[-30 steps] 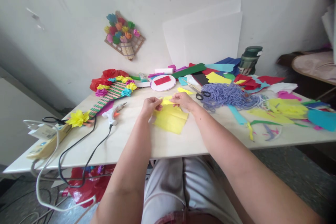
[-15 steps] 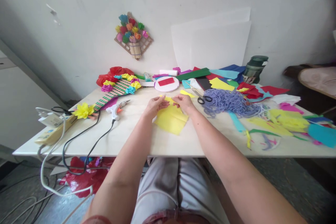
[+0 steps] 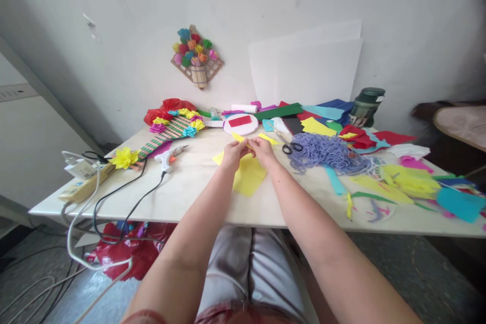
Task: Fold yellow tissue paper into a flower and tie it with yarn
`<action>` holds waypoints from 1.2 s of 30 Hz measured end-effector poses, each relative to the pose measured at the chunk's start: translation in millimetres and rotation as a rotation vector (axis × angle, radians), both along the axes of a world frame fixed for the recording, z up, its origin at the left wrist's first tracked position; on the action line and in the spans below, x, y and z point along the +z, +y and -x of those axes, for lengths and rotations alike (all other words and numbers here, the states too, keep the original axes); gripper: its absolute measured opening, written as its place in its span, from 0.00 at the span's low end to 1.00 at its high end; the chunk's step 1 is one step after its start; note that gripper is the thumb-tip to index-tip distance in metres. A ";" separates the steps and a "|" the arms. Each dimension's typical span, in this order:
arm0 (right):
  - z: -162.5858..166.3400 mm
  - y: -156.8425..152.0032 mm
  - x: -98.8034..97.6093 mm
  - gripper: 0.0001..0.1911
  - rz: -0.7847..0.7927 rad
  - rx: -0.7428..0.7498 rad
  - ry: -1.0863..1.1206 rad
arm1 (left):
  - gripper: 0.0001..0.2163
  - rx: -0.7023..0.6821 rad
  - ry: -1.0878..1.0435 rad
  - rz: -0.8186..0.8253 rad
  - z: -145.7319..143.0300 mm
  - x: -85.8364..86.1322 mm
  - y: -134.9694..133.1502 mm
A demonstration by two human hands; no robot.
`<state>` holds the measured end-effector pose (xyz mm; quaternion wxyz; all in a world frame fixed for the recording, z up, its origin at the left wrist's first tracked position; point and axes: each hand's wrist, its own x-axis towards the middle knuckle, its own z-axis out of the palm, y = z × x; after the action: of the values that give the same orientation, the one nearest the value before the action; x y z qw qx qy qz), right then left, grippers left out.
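Close together over the middle of the table, my left hand [image 3: 235, 154] and my right hand [image 3: 262, 152] pinch a small piece of yellow crepe paper [image 3: 238, 137] between their fingertips. Its upper end sticks out above my left hand; the rest is hidden by the fingers. Beneath my hands a larger yellow crepe paper sheet [image 3: 248, 179] lies on the table, with a corner showing left of my left wrist. Another yellow scrap [image 3: 268, 139] lies just beyond my right hand. To the right are black-handled scissors [image 3: 292, 148].
A white glue gun [image 3: 165, 159] with a black cord lies left, near a power strip [image 3: 85, 185] and a flower-decorated woven piece [image 3: 170, 129]. Behind my hands sits a white oval [image 3: 240, 129] with a red strip. Purple yarn [image 3: 326, 152], coloured paper scraps and a dark green bottle [image 3: 366, 107] fill the right.
My hands have come closer together, the left shifting right. The yellow paper between them now looks more folded or bunched. The camera view has tilted slightly.
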<state>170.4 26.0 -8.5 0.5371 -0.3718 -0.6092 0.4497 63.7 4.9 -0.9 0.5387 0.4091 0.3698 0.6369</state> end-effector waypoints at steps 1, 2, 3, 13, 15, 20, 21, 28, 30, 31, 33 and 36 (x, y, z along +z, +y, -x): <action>0.6 0.4 -0.7 0.13 -0.004 0.000 -0.007 | 0.14 0.038 -0.024 0.003 -2.3 -4.6 -0.9; 0.9 0.5 -1.2 0.13 -0.004 0.004 -0.015 | 0.14 0.075 -0.036 -0.006 -3.8 -9.0 -1.4; 1.0 0.3 -1.2 0.13 0.000 0.014 -0.020 | 0.14 0.107 -0.041 -0.022 -4.3 -12.9 -1.5; -7.3 -4.1 -1.0 0.16 0.162 0.313 -0.021 | 0.15 0.055 -0.030 -0.026 14.1 -15.1 -5.4; -7.8 -5.0 -1.4 0.17 0.147 0.320 -0.053 | 0.15 0.041 -0.033 -0.020 14.8 -13.7 -5.9; -6.0 -7.5 0.0 0.16 0.133 0.234 -0.059 | 0.16 0.051 -0.041 -0.015 13.7 -11.6 -4.3; -5.5 -7.6 0.2 0.16 0.137 0.226 -0.059 | 0.16 0.059 -0.039 -0.008 13.4 -11.4 -3.7; -6.1 -5.6 -1.5 0.14 0.199 0.242 -0.034 | 0.18 0.075 0.028 -0.052 9.6 -10.4 -1.7; -6.5 -5.1 -2.0 0.15 0.213 0.285 -0.018 | 0.18 0.063 0.067 -0.086 8.2 -9.6 -2.7; -6.5 -5.0 -2.1 0.16 0.213 0.299 -0.016 | 0.17 0.044 0.086 -0.103 7.6 -9.2 -3.3; -5.8 -5.0 -2.2 0.16 0.197 0.299 -0.026 | 0.17 0.003 0.112 -0.123 7.0 -9.1 -4.2; -4.1 -5.0 -2.2 0.16 0.123 0.241 -0.048 | 0.17 -0.011 0.106 -0.125 7.2 -10.3 -4.0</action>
<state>174.4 21.0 -10.7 0.4409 -0.3388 -0.6333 0.5384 56.5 0.9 -11.2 0.4955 0.4771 0.3550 0.6331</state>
